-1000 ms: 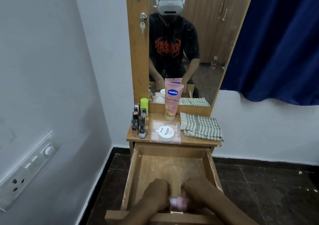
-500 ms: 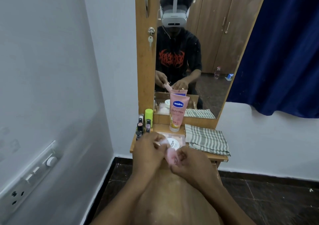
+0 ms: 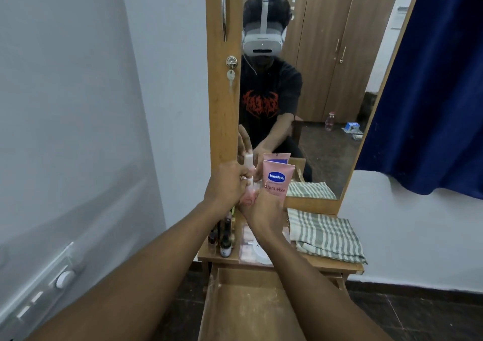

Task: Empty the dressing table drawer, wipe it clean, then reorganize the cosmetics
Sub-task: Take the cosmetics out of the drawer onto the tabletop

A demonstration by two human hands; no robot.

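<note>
Both my hands are stretched out over the dressing table top, at the foot of the mirror. My left hand [image 3: 226, 183] and my right hand [image 3: 264, 207] are both closed around a small pink bottle [image 3: 249, 193] with a pale cap, held upright between them. Just right of it stands a pink Vaseline tube [image 3: 277, 181]. Below my forearms the wooden drawer [image 3: 244, 306] is pulled out, its dusty bottom bare. Several small dark bottles [image 3: 225, 238] stand at the table's left edge, partly hidden by my left wrist.
A folded green-striped cloth [image 3: 326, 236] lies on the right of the table top [image 3: 337, 266]. A flat clear box with a round white jar [image 3: 252, 251] sits under my right wrist. The mirror [image 3: 313, 84] rises behind; a white wall is close at left, a blue curtain [image 3: 428, 84] at right.
Both hands lifted the pink bottle out of the drawer and carried it up and forward, past the table's front edge to the mirror's base. The view tilted up.
</note>
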